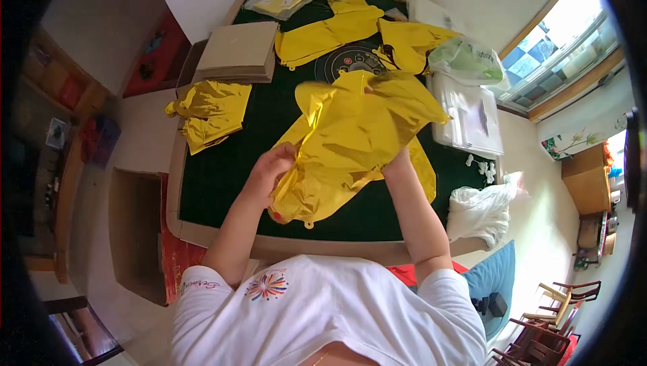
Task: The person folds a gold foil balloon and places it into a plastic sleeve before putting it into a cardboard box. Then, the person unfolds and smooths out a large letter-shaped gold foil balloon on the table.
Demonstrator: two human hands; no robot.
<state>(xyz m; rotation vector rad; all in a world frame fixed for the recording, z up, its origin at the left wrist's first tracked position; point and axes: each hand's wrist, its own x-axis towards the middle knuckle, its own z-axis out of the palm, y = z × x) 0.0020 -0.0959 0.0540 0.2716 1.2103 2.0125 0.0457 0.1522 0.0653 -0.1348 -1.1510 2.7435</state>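
Observation:
A large, crumpled gold foil sheet (pixel 357 130), flat like an uninflated balloon, is held up over the green table top (pixel 209 197). My left hand (pixel 273 167) pinches its left edge, fingers closed. My right hand (pixel 397 157) is at its right side; the foil covers those fingers. Beneath it lies another gold foil piece (pixel 423 170), partly hidden. Further gold foil pieces (pixel 330 36) lie at the back, and a crumpled one (pixel 216 113) lies at the left.
Stacked cardboard sheets (pixel 236 52) stand at the back left. Clear plastic packs (pixel 465 113), a greenish plastic bag (pixel 468 63) and a white string bundle (pixel 482 211) line the right side. An open cardboard box (pixel 138 231) is on the floor at left.

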